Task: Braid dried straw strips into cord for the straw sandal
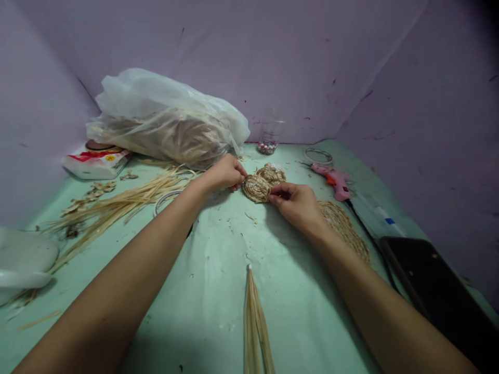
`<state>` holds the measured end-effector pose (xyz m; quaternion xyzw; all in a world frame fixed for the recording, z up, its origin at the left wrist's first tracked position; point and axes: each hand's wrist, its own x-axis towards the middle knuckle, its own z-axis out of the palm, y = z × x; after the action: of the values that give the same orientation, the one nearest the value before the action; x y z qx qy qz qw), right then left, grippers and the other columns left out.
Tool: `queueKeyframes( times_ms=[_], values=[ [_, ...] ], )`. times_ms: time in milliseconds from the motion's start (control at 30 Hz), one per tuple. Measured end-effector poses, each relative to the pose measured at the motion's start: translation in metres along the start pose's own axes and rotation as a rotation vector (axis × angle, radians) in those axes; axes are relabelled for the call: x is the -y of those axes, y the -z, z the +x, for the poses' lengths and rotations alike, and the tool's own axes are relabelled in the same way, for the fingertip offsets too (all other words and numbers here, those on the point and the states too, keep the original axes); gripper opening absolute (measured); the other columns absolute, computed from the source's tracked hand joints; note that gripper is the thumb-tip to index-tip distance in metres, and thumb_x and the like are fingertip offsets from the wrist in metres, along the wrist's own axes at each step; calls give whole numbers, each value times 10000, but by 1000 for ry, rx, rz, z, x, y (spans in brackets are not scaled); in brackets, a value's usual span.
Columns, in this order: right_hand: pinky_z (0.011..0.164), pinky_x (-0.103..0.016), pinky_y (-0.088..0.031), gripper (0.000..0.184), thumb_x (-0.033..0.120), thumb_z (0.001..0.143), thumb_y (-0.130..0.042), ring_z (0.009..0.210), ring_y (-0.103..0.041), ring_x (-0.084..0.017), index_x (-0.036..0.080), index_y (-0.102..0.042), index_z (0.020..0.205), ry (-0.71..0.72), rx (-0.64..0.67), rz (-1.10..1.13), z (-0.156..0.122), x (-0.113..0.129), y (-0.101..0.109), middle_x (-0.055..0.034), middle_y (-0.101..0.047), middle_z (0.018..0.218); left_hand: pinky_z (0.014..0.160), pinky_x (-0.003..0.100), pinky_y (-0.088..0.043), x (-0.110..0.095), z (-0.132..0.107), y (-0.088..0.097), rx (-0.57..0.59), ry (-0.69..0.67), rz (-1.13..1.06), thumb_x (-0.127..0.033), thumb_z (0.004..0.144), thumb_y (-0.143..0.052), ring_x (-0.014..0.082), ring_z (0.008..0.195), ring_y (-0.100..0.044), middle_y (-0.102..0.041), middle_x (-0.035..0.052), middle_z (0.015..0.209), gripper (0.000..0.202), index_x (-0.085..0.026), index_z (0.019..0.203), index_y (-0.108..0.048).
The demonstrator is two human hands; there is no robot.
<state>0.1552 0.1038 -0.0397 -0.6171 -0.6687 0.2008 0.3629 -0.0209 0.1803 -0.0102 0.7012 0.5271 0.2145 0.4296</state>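
A small round woven straw piece (pixel 256 189) is held between my two hands near the middle of the table. My left hand (pixel 228 172) is closed at its left edge, fingers pinched together. With thumb and forefinger, my right hand (pixel 294 202) pinches the right edge. Just behind it lies a second small woven straw piece (pixel 273 173) with a whitish far edge. A larger woven straw disc (pixel 345 228) lies partly hidden behind my right forearm. Toward me, a bundle of straw strips (pixel 255 327) is tied at its far end.
Loose straw strips (pixel 117 202) spread at left, near a white dish (pixel 27 257). A plastic bag (pixel 171 122) of fibre and a red-and-white packet (pixel 97 162) stand behind. Beads fill a clear cup's bottom (pixel 267 147). A pink glue gun (pixel 333 180) and dark phone-like slab (pixel 436 291) lie right.
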Motion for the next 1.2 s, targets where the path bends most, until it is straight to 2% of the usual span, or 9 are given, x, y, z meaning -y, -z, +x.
queueKeyframes(
  times_ms=[200,467,700,833,1000,1100,1200],
  values=[
    [540,-256,-414,143,226,646,-545,568,-550,-149,168,-646,727,-19,-7,-21,-1,3,2,-35,-639,647,460,249,-383,3,2,-3,-77,-69,190,-141,605,-525,120,448,-472,-532,52,468,146,-79,663,-643],
    [548,-271,-413,149,222,650,-547,571,-548,-156,168,-649,745,-11,-9,-46,-1,1,1,-46,-635,651,446,244,-381,-2,-1,-4,-55,-24,152,-115,583,-517,115,436,-475,-540,62,469,138,-70,645,-633],
    [552,-260,-406,162,235,653,-537,577,-550,-150,175,-645,757,-13,-10,-54,-1,-1,0,-33,-634,656,462,233,-354,4,2,-2,-54,-106,218,-124,576,-512,109,450,-461,-531,39,455,153,-83,643,-643],
    [542,-251,-393,145,240,656,-537,580,-544,-147,182,-644,734,-17,-17,-70,0,2,3,-29,-637,661,488,221,-328,-4,-4,2,-110,-221,315,-123,557,-528,101,498,-450,-519,18,467,159,-85,636,-661],
    [489,-241,-366,135,272,638,-559,518,-507,-128,210,-645,721,-56,-48,-79,0,9,9,-11,-638,648,494,223,-312,-16,-12,12,-157,-267,382,-144,565,-531,97,505,-440,-490,-6,456,155,-101,626,-667],
    [468,-234,-361,124,272,631,-564,485,-491,-116,197,-641,693,-62,-54,-22,2,12,17,-10,-625,611,492,231,-326,-21,-14,15,-175,-272,322,-181,585,-538,95,490,-440,-519,0,481,178,-101,675,-669],
    [455,-229,-369,138,271,619,-572,474,-495,-113,158,-633,671,-99,-156,69,6,16,31,-19,-591,561,519,234,-358,-29,-19,14,-164,-321,212,-207,615,-536,95,513,-468,-555,9,536,191,-97,709,-660]
  ],
)
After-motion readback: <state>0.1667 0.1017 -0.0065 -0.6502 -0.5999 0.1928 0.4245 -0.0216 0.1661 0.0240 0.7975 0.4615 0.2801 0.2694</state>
